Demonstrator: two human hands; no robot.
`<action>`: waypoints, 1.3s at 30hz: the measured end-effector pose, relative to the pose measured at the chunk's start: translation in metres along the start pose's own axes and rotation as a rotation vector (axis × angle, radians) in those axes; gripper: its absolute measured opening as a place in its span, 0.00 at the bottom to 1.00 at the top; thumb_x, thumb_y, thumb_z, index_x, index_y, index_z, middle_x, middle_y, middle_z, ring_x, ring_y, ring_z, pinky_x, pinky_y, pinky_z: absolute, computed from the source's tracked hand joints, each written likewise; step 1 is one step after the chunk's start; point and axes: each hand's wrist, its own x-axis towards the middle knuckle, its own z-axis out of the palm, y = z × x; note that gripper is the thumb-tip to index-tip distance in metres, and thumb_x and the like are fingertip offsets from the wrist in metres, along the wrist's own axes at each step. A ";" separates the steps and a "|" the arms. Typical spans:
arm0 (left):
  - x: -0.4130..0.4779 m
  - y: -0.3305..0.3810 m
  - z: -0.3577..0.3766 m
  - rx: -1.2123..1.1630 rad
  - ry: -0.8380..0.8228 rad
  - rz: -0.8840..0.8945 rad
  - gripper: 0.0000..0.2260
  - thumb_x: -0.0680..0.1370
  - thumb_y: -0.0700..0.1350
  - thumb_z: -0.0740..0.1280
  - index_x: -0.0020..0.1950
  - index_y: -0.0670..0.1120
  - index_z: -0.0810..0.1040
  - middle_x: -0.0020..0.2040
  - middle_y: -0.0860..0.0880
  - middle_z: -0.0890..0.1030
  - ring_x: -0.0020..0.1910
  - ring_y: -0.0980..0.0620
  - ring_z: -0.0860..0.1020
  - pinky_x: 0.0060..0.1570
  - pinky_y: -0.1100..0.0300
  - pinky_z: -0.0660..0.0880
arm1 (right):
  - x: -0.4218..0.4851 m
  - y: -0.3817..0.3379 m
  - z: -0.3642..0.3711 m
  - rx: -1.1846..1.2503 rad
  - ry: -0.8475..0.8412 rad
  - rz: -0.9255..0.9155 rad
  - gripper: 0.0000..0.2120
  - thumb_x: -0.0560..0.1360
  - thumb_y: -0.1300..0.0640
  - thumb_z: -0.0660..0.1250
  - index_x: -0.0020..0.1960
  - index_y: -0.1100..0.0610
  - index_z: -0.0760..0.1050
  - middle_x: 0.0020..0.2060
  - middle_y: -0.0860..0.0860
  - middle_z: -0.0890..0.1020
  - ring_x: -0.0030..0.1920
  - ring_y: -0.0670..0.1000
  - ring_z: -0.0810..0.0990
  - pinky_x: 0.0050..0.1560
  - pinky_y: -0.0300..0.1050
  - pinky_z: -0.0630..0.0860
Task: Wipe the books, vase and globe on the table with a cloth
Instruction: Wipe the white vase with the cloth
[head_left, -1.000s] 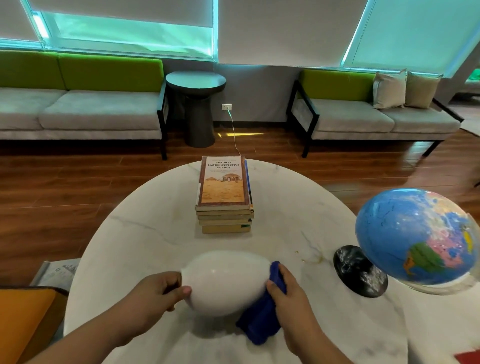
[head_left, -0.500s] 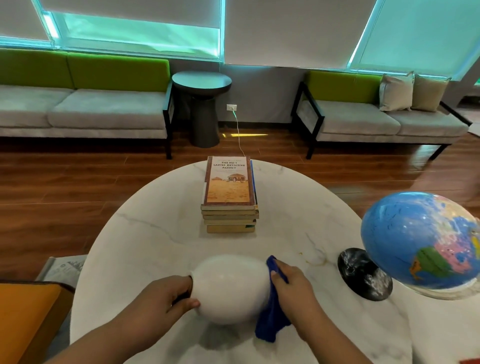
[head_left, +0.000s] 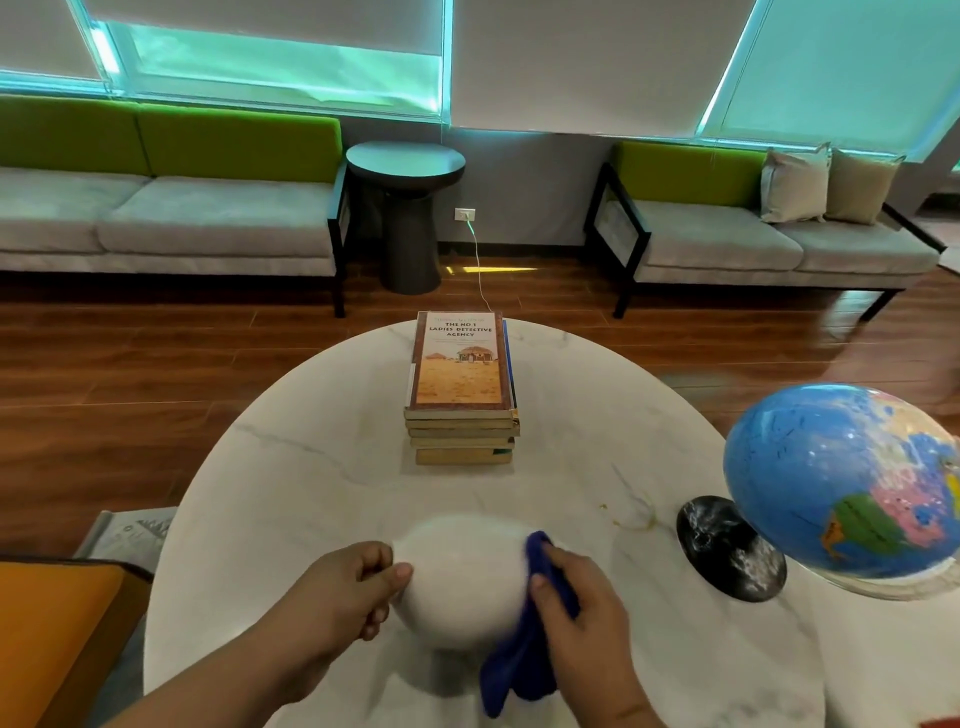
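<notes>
Orange seat (head_left: 52, 639): one, at the far lower left, with one printed sheet (head_left: 130, 530) just behind it. Its print is too small to read.
Sofas: two, green-backed with grey seats. There's the left sofa (head_left: 208, 223) and the right sofa (head_left: 727, 244), and the right one carries two pale cushions (head_left: 795, 184).
Side table (head_left: 405, 166): one, round and dark, between the sofas. One wall socket (head_left: 465, 214) sits beside it, with a white cable (head_left: 480, 270) hanging from it.
Table (head_left: 311, 467): one, round, white marble.
Left hand (head_left: 353, 592): fingers curled, thumb laid on the white body, and it grips the vase at its left end.
Vase (head_left: 460, 582): one, white and egg-shaped, turned sideways between the two hands over the near part of the table. It's blurred, so I can't tell whether it touches the marble.
Books (head_left: 462, 395): one stack at the table's centre, at least five deep. The top cover reads "THE NO 1 LADIES DETECTIVE AGENCY".
Cloth (head_left: 524, 654): one, deep blue, against the vase's right side with its tail hanging down.
Right hand (head_left: 582, 613): fingers wrapped over the cloth, pressing it onto the vase.
Globe (head_left: 841, 483): one, mostly blue and tilted, at the table's right edge above its single black round base (head_left: 730, 548). Its lettering is unreadable.
</notes>
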 end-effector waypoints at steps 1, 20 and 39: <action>0.001 -0.001 -0.001 0.048 0.009 0.022 0.12 0.80 0.40 0.64 0.45 0.30 0.70 0.29 0.46 0.68 0.26 0.54 0.65 0.29 0.63 0.64 | 0.007 0.002 -0.005 0.039 0.038 0.122 0.14 0.76 0.57 0.67 0.49 0.35 0.75 0.50 0.44 0.80 0.52 0.43 0.78 0.56 0.36 0.72; 0.004 0.001 0.003 0.591 0.008 0.433 0.10 0.75 0.47 0.70 0.37 0.49 0.72 0.35 0.58 0.76 0.33 0.60 0.72 0.36 0.65 0.69 | 0.064 -0.025 -0.022 0.154 -0.155 0.486 0.09 0.78 0.55 0.63 0.56 0.49 0.78 0.49 0.49 0.81 0.49 0.52 0.79 0.57 0.53 0.76; 0.010 0.037 0.030 0.386 0.108 0.391 0.16 0.76 0.42 0.69 0.31 0.44 0.66 0.26 0.53 0.65 0.27 0.57 0.61 0.28 0.66 0.61 | 0.027 -0.089 0.013 -0.596 -0.150 -0.500 0.10 0.79 0.51 0.57 0.59 0.47 0.72 0.49 0.42 0.67 0.44 0.45 0.70 0.40 0.34 0.67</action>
